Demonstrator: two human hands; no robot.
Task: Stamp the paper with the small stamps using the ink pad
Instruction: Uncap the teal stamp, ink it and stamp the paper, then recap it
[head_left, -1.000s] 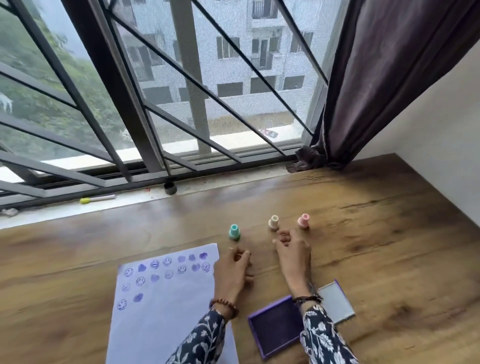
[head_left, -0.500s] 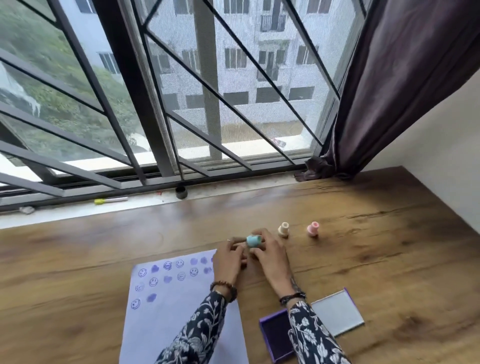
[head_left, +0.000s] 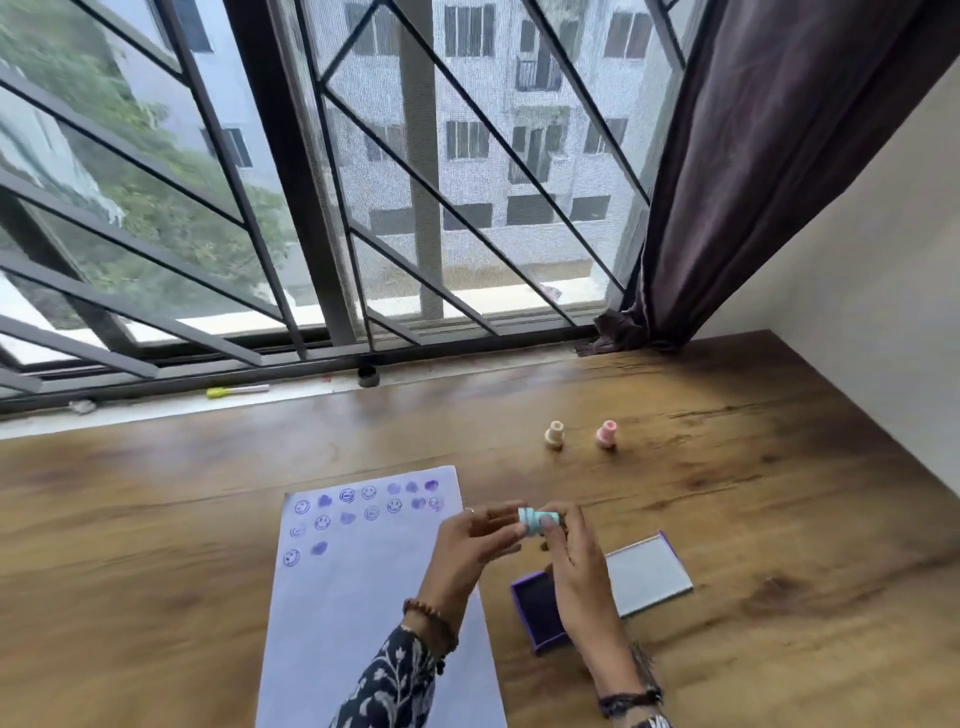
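Note:
A small teal stamp (head_left: 538, 521) lies sideways in the air between both hands, above the table. My left hand (head_left: 470, 551) pinches its left end and my right hand (head_left: 576, 571) grips its right end. The white paper (head_left: 363, 597) lies to the left, with purple smiley and blob prints along its top. An open purple ink pad (head_left: 535, 608) sits under my right hand, partly hidden, its lid (head_left: 647, 574) folded out to the right. A cream stamp (head_left: 554, 434) and a pink stamp (head_left: 606, 434) stand upright further back.
The wooden table (head_left: 753, 493) runs to a window sill at the back, where a yellow-capped marker (head_left: 236, 391) and a small dark cap (head_left: 367, 375) lie. A dark curtain (head_left: 753, 182) hangs at the back right, next to a white wall (head_left: 883, 249) along the table's right edge.
The teal stamp stood on the table a second ago; both hands picked it up and drew it nearer, above the ink pad's edge. The camera view also shifted.

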